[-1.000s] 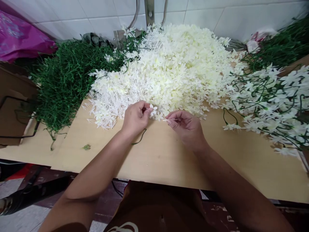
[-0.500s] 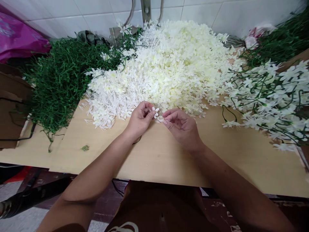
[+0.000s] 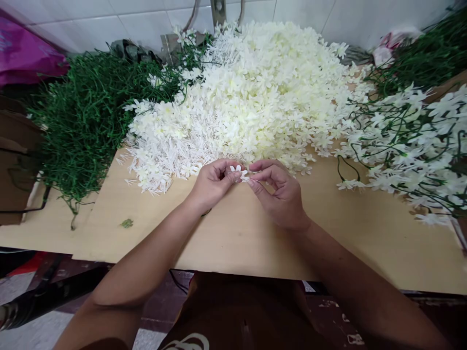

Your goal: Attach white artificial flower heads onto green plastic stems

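Note:
My left hand is closed, its thumb and fingers pinching a small white artificial flower in front of the blossom pile. The thin dark end of a stem pokes out beneath that hand; the rest is hidden. From the other side, my right hand meets the flower, thumb and index finger closed at its right edge and the other fingers curled. Just beyond both hands lies a big heap of loose white and cream flower heads, with thin white stamens along its left front.
Green plastic stems are piled on the left, near a cardboard box and a magenta bag. White flowers on green stems lie at the right. A small green scrap rests on the wooden board.
My right hand has brought a small white piece leftward against the flower in my left hand; white petals now bridge the fingertips. The view has shifted slightly.

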The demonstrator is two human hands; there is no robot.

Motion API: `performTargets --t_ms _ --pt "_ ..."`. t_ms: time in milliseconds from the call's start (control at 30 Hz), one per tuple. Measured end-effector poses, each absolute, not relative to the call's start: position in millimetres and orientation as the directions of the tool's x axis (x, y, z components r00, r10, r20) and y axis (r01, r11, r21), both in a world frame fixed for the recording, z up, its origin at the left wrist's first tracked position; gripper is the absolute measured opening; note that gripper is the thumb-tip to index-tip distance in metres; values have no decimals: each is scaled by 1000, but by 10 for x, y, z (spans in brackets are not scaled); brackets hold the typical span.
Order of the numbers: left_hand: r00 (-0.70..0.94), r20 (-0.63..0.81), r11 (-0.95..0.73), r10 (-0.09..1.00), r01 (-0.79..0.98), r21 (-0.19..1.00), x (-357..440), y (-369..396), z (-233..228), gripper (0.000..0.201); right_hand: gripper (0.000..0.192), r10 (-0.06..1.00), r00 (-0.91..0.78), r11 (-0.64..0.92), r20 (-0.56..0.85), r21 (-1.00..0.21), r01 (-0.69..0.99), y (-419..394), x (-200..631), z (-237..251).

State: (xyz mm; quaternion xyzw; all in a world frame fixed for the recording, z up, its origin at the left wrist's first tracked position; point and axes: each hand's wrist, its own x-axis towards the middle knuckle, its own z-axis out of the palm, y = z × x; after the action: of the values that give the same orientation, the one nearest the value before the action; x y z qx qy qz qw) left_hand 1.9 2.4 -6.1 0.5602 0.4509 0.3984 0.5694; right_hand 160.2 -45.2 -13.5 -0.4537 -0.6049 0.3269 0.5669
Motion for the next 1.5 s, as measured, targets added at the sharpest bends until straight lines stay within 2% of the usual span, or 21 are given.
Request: performTargets --t_ms 200,467,667,867,1000,1100,1300,1500 --pt "346 -39 19 938 60 998 61 -7 -56 28 5 918 58 373 393 -903 215 -426 1609 -195" --pt "400 -14 -18 916 76 997 60 -32 -32 25 7 945 68 292 318 -922 253 -392 1637 -264" --pt "409 30 -117 912 189 975 60 -46 -9 25 6 960 64 261 274 -952 160 -407 1617 -255" --pt "435 94 -201 896 208 957 47 -57 -78 27 6 966 60 239 250 -960 148 -391 1611 -288" --pt "469 150 -285 870 230 931 8 -65 -93 34 13 980 48 187 195 -974 127 -369 1621 -292" --pt "491 155 -296 857 223 929 -31 -62 -42 36 21 986 45 159 161 -986 47 -345 1648 -264" --pt "410 120 -247 904 271 930 -49 -22 11 11 35 998 36 49 45 -992 -118 -306 1705 -204" --pt "395 166 -289 903 275 917 7 -18 -71 13 41 999 26 25 21 -985 -169 -310 1685 -185"
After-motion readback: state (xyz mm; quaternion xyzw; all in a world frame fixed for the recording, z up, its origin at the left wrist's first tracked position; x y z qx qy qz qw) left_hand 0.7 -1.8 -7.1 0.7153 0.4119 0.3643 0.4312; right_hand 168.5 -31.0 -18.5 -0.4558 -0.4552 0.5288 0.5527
